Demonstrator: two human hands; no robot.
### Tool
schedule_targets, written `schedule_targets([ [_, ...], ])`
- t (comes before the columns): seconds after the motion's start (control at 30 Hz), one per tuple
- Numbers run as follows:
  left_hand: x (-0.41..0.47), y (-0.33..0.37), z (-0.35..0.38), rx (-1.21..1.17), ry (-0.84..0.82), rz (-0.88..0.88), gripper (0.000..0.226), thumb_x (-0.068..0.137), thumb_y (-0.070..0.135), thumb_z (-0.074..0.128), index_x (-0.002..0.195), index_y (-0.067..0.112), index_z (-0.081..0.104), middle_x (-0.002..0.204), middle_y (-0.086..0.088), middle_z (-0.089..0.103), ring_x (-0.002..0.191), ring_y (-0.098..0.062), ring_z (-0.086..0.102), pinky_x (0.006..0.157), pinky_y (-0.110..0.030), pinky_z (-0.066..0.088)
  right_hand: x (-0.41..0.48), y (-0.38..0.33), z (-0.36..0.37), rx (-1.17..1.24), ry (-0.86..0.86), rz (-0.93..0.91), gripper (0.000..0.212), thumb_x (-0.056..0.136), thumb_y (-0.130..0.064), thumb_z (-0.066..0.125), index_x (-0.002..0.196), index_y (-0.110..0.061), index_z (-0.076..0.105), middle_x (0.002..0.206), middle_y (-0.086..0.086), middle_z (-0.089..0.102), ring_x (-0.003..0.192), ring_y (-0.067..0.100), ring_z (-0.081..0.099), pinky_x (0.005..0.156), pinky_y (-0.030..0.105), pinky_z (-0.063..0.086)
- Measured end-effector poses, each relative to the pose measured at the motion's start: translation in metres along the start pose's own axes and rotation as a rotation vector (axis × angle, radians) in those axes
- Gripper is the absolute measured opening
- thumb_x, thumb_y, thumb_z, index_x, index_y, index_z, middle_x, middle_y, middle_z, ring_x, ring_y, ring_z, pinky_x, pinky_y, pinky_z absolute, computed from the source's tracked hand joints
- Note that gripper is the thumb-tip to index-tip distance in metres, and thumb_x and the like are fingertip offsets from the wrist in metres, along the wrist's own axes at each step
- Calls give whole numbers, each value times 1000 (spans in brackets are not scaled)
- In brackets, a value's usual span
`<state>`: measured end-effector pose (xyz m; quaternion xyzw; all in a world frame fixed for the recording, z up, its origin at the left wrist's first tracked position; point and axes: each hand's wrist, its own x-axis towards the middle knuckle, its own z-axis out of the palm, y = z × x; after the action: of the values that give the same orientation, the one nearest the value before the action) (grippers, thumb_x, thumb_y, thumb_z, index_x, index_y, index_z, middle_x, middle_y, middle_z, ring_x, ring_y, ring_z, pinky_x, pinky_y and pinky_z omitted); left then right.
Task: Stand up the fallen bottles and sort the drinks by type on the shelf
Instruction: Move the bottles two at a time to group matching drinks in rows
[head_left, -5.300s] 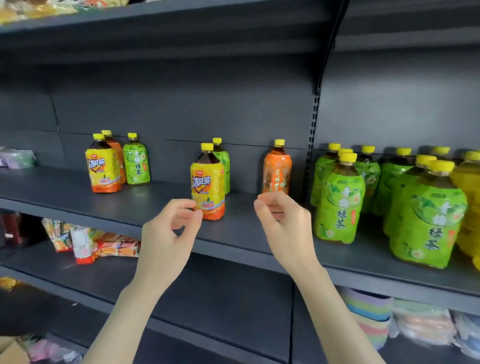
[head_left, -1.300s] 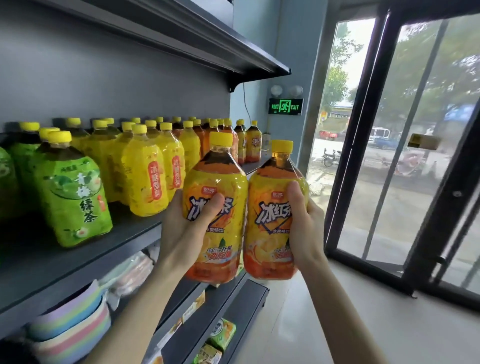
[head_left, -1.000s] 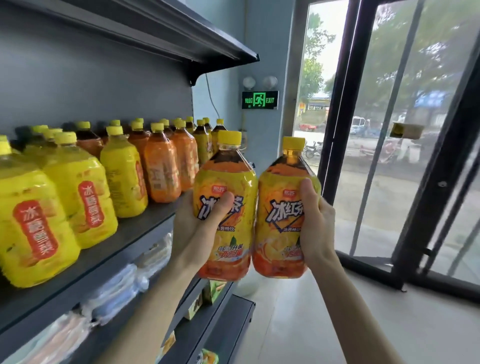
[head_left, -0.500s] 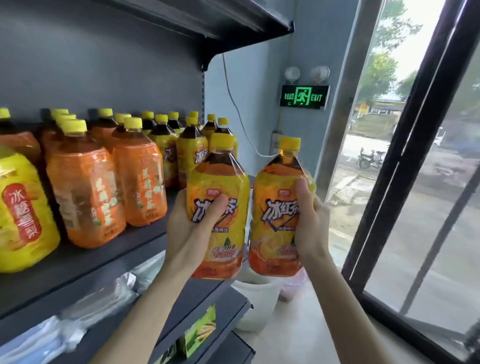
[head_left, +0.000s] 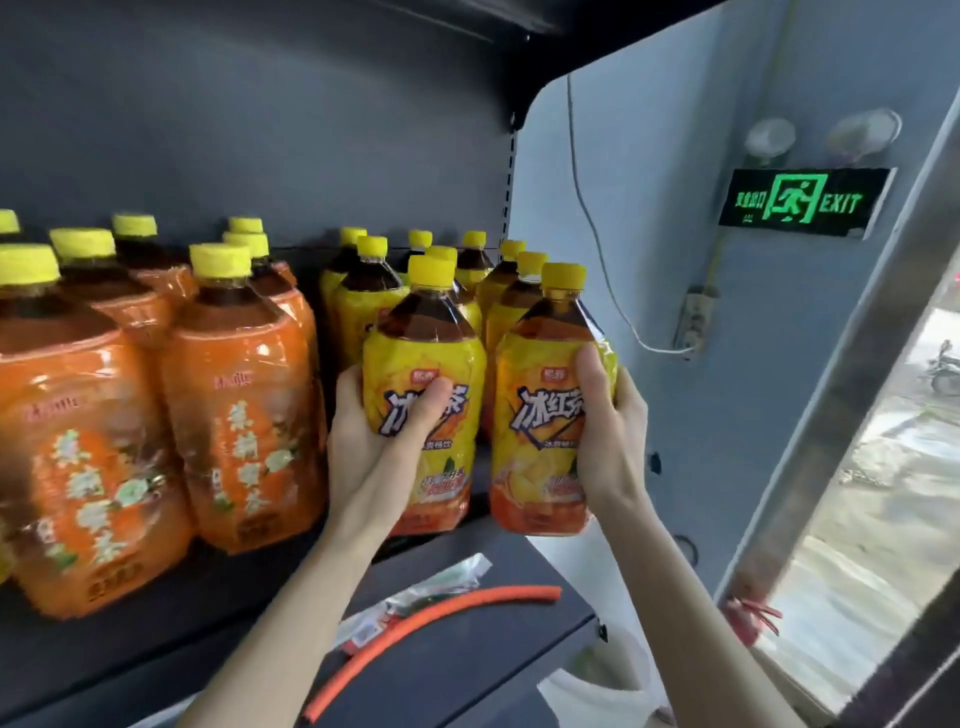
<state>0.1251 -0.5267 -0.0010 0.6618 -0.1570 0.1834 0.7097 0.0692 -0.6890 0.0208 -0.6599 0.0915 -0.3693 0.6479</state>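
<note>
Head view: both hands were full. The left hand (head_left: 374, 447) was wrapped round a yellow-labelled tea bottle (head_left: 441, 467), thumb across the front of the label and fingers curled behind. The right hand (head_left: 608, 431) gripped a second bottle (head_left: 535, 457) of the same kind the same way, thumb over the label's upper right.

Both bottles were upright, yellow caps on top, side by side and nearly touching. They were at the front edge of the shelf (head_left: 156, 639), right at its right-hand end. Whether their bases touched the shelf, I couldn't tell.

Directly behind them stood a cluster of matching yellow-labelled bottles (head_left: 358, 317), reaching to the back panel. To the left, along the same shelf, stood the orange-labelled bottles (head_left: 244, 415), all upright, the nearest just beside the left wrist.

On the lower shelf (head_left: 493, 665) lay an orange tube (head_left: 431, 623) and a clear wrapper (head_left: 441, 584). A green exit sign (head_left: 805, 202) glowed on the wall to the right.
</note>
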Motion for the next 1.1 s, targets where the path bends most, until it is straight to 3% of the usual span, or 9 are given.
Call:
schedule_targets([
  [0.2,8,-9,15,17,114,19,59,67,52,71,118,29,50,99,18,63,85,15,59,65,-2,44,40,25,10,58,-137,19,55,63,-72,58,95,-26,61,94,3,73,86,20,71,78,46,59],
  [0.3,7,-10,25,42,178,45,62,70,49,74,121,23,49,99,16,62,84,16,59,65,-2,43,53,34,12,86,-213,5,54,65,-69,59,98,-27,61,96,1,73,89,19,71,81,48,57],
  [0.4,9,-13,34,89,234,66,69,69,53,76,122,18,49,100,16,62,86,14,60,67,-2,44,61,39,12,103,-255,-6,63,64,-70,57,106,-23,58,97,-3,72,89,12,69,82,42,57],
  [0.5,8,-13,38,122,261,85,65,71,40,66,126,10,49,100,15,61,85,15,60,67,-2,44,66,40,10,71,-277,-13,74,61,-74,53,112,-22,52,91,-10,68,85,5,67,82,38,55],
  [0.8,12,-15,38,233,313,123,68,74,44,66,128,10,47,102,17,60,88,16,58,71,-3,44,71,41,13,3,-310,12,73,63,-79,48,113,-27,43,94,-5,65,90,15,63,88,49,51],
  [0.97,16,-21,31,330,326,93,85,66,66,65,133,18,42,118,6,53,110,-1,53,91,-19,46,71,42,17,-10,-307,34,76,63,-83,48,117,-31,42,105,-2,66,97,22,63,90,51,50],
  [1.1,12,-20,35,450,370,135,88,68,68,54,136,15,36,117,5,35,113,-9,40,90,-16,35,69,40,16,-25,-295,16,68,66,-80,49,113,-29,46,105,-6,65,98,18,62,91,49,50],
])
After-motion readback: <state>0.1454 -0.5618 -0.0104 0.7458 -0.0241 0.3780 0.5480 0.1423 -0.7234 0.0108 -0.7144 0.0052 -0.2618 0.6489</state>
